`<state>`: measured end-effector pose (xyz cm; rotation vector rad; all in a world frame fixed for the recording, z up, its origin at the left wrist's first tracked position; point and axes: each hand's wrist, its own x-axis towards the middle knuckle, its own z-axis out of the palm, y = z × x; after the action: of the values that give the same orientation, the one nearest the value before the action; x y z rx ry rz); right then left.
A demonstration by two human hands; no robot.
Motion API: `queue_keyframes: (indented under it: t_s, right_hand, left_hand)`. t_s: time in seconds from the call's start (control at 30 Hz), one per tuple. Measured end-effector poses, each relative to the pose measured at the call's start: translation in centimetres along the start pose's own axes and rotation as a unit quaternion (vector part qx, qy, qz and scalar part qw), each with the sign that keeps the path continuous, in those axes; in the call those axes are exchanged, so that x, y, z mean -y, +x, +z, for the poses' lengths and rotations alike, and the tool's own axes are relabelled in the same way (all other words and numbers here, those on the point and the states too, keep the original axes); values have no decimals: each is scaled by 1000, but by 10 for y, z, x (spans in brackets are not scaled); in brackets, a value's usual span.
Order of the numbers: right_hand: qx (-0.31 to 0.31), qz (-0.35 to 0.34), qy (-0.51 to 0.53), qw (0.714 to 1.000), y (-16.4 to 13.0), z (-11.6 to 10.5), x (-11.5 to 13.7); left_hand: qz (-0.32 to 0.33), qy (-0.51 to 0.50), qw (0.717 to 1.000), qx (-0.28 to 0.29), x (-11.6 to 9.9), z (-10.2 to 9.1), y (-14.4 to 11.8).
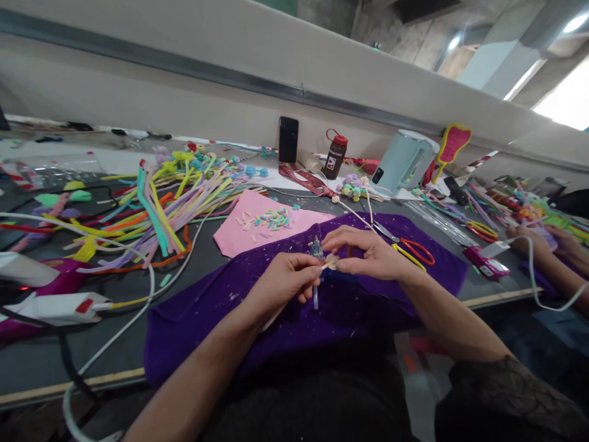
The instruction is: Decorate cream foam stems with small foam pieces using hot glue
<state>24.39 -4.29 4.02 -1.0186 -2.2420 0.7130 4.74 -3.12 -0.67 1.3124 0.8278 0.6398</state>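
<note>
Both hands met over the purple cloth [193, 319] spread on the dark worktable [41, 362], fingertips almost touching. The left hand [284, 281] was curled nearly closed, its thumb and forefinger pinched on a small stemmed piece [316, 250], bluish at the top, with a pale clear stem that hung down below the fingers. The right hand [368, 253] was half closed, palm down, its fingertips nipping a small cream-coloured scrap [331, 263] that sat right against the stemmed piece; what exactly the scrap was could not be made out. Just behind the right hand lay scissors [411, 248] with red and yellow handles, resting on the cloth's far edge. A pink sheet [234, 236] strewn with tiny pastel cuttings lay beyond the left hand, and further left a loose heap of coloured pipe cleaners [161, 209] sprawled across the table. At the back stood a dark phone [288, 139], a brown bottle [334, 155] with a red cap, and a pale kettle [405, 161]. At the far right, another person's hands [543, 242] rested on the table.
</note>
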Motion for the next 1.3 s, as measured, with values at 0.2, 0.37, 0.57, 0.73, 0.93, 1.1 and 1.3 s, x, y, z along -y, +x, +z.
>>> queue_keyframes:
  t_s: [0.2,0.37,0.57,0.73,0.93,1.1,1.3]
  right_hand:
    - [58,-40,-71,995,5,1,7]
    - [49,-26,-78,995,7,5,6]
    - [34,12,-48,998,8,8,8]
    - [-91,81,61,991,3,8,-1]
    - [-58,144,173,973,-9,13,-9]
    - [-29,125,117,985,-4,21,-6]
    - [-33,123,103,987,5,15,3]
  left_hand:
    - [-14,15,1000,-1,-4,-2,-1]
    - [-10,17,1000,-8,-3,-2,-1]
    - [1,7,1000,-10,-1,-2,0]
    - [-7,0,1000,-15,-2,-2,-1]
    - [3,8,1000,-15,-2,0,0]
    - [6,8,1000,-25,-1,2,1]
    - [-9,-15,1000,-20,-15,-1,6]
